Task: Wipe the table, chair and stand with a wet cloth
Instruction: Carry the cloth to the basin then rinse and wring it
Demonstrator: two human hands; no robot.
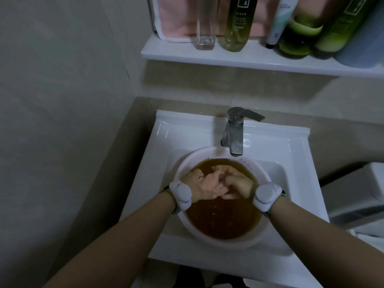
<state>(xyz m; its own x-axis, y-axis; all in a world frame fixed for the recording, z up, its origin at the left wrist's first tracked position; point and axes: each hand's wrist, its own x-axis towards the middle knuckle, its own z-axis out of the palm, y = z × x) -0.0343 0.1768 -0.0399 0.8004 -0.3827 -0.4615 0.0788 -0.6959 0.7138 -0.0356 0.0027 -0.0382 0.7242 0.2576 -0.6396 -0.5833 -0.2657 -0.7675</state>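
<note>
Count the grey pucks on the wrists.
2. The left wrist puck sits over the left rim of the basin; the right wrist puck over its right rim. None seems hidden.

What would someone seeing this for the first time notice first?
The murky brown water filling the pale basin in the white sink, at centre. At the water's far side, the left hand and right hand grip a bunched pink cloth between them, just in front of the metal tap. Above, a white shelf holds a row of bottles.
</note>
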